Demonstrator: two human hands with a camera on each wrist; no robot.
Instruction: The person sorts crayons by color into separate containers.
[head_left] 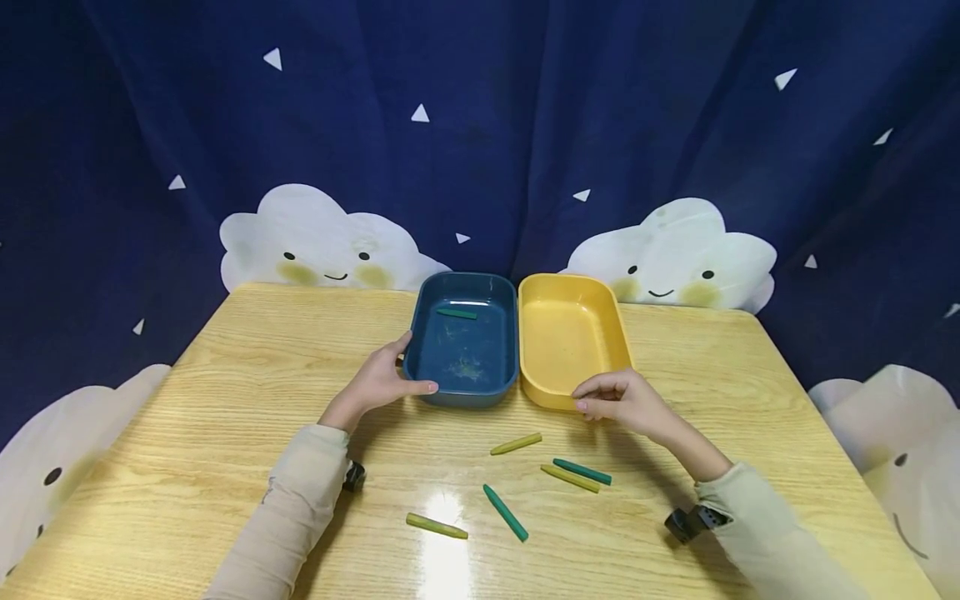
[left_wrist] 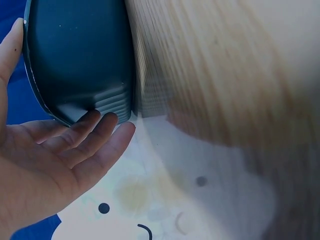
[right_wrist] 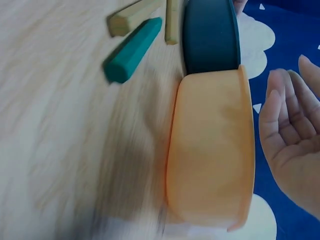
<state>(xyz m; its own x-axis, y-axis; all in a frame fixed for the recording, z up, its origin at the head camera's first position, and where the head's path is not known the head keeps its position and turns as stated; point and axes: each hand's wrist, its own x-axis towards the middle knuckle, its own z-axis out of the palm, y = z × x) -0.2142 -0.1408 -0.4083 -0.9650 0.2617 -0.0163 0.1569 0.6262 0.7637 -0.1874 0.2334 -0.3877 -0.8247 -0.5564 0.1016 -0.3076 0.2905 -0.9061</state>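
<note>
blue tray (head_left: 465, 350): dark blue, rounded rectangle, upright on table, one green crayon (head_left: 457, 313) lying inside near far wall | yellow tray (head_left: 567, 337): same shape, upright, touching blue tray's right side | both at far middle of table

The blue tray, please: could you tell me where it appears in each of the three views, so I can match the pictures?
Head: the blue tray sits centre, left of the yellow tray, with the left hand at its near left corner.
Left wrist: upper left, its dark outer wall above the fingers.
Right wrist: top centre, its dark side just beyond the yellow tray.
Shared landmark: the light wooden table.
</note>
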